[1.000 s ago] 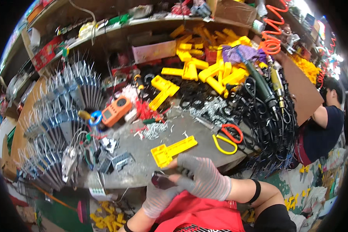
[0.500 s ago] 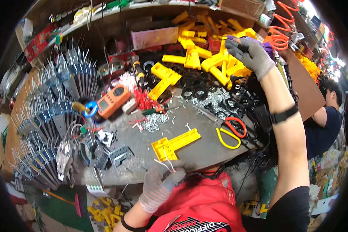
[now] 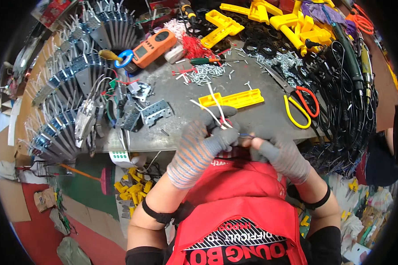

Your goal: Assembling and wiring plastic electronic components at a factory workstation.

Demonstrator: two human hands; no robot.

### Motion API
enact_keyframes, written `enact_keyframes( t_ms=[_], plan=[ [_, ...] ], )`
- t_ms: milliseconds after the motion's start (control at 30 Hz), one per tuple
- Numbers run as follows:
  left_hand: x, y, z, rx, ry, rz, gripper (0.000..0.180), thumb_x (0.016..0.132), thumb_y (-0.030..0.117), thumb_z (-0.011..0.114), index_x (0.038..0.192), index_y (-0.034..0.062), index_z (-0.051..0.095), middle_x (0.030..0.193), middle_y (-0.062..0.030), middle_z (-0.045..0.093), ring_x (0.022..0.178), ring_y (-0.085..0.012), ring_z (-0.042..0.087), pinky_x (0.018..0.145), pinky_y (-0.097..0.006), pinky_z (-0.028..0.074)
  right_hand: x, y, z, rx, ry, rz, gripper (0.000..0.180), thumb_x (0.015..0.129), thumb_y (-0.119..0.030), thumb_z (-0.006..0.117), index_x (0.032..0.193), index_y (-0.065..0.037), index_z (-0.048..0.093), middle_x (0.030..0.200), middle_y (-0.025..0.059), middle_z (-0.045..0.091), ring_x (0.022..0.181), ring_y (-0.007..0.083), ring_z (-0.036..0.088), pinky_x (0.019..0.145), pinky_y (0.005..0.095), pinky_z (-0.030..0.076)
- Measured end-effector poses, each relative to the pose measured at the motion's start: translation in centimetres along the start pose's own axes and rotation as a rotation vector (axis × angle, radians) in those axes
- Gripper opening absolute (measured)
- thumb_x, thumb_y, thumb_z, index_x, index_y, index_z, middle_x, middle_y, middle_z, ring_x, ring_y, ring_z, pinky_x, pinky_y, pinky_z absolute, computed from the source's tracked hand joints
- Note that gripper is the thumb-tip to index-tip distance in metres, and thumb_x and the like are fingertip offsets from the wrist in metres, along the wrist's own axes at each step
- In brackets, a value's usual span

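My left hand (image 3: 203, 145), in a striped grey glove, is closed around white wires (image 3: 213, 99) whose loose ends stick up past the fingers. A bit of red shows at the base of the wires. My right hand (image 3: 281, 152), also gloved, has its thumb and fingers pinched on a thin dark piece like a wire (image 3: 246, 136), which reaches across to the left fingertips. Just beyond both hands lies a yellow plastic housing (image 3: 239, 99) on the grey metal tabletop (image 3: 181, 99), partly hidden behind the left fingers and the wires.
On the left stand rows of metal brackets with wires (image 3: 86, 77). An orange meter (image 3: 154, 47) lies behind them. Scissors with red and yellow handles (image 3: 298, 104), loose screws (image 3: 205, 73) and black cables (image 3: 340, 106) lie around the right and middle. Yellow housings (image 3: 292, 22) are piled at the back.
My right hand has come back from the yellow pile at the far right to meet the left hand, now pinching a thin dark piece. The left hand and the white wires shifted slightly; the view tilted down.
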State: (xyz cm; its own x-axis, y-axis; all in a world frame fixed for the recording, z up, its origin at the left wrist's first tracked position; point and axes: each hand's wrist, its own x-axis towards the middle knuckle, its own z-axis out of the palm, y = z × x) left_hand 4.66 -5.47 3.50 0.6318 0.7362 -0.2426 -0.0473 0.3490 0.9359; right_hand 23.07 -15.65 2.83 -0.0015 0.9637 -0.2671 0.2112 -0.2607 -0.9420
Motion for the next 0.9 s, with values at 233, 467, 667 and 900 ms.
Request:
enact_keyframes(
  t_ms=[233, 467, 667, 900],
  plan=[
    [-0.9, -0.9, -0.1, 0.201, -0.063, 0.07, 0.046, 0.076, 0.012, 0.072, 0.117, -0.002, 0.057, 0.083, -0.0023, 0.06, 0.069, -0.0069, 0.056, 0.06, -0.023, 0.046, -1.6, -0.9, 0.6, 0.056, 0.128, 0.052, 0.032, 0.091, -0.025, 0.05, 0.088, 0.003, 0.065, 0.061, 0.0024, 0.05, 0.059, 0.0096, 0.047, 0.056, 0.0277, 0.039],
    [-1.7, -0.1, -1.8, 0.406, 0.183, 0.16, 0.034, 0.077, 0.012, 0.07, 0.108, -0.0002, 0.062, 0.083, -0.0029, 0.062, 0.073, -0.0079, 0.057, 0.066, -0.023, 0.048, -2.7, -1.3, 0.2, 0.096, 0.233, 0.006, 0.029, 0.091, -0.025, 0.052, 0.088, 0.002, 0.065, 0.066, 0.0007, 0.053, 0.06, 0.0092, 0.047, 0.055, 0.0264, 0.038],
    [-3.2, 1.2, -3.4, 0.511, 0.334, 0.362, 0.027, 0.077, 0.006, 0.07, 0.103, -0.0009, 0.064, 0.081, -0.0048, 0.064, 0.075, -0.0139, 0.062, 0.067, -0.025, 0.05, -3.2, -1.5, -1.3, 0.046, 0.203, 0.046, 0.03, 0.091, -0.025, 0.053, 0.086, 0.001, 0.066, 0.071, 0.0009, 0.056, 0.062, 0.0103, 0.048, 0.06, 0.0262, 0.041],
    [-1.8, 3.0, 2.4, 1.391, -0.227, 0.921, 0.039, 0.074, 0.03, 0.072, 0.106, 0.0091, 0.062, 0.092, -0.0101, 0.063, 0.095, -0.0313, 0.062, 0.078, -0.041, 0.049, -3.5, -3.1, -1.5, -0.142, 0.023, -0.034, 0.027, 0.088, -0.021, 0.051, 0.087, 0.002, 0.065, 0.077, 0.0103, 0.064, 0.069, 0.016, 0.059, 0.067, 0.0297, 0.047]
  ],
)
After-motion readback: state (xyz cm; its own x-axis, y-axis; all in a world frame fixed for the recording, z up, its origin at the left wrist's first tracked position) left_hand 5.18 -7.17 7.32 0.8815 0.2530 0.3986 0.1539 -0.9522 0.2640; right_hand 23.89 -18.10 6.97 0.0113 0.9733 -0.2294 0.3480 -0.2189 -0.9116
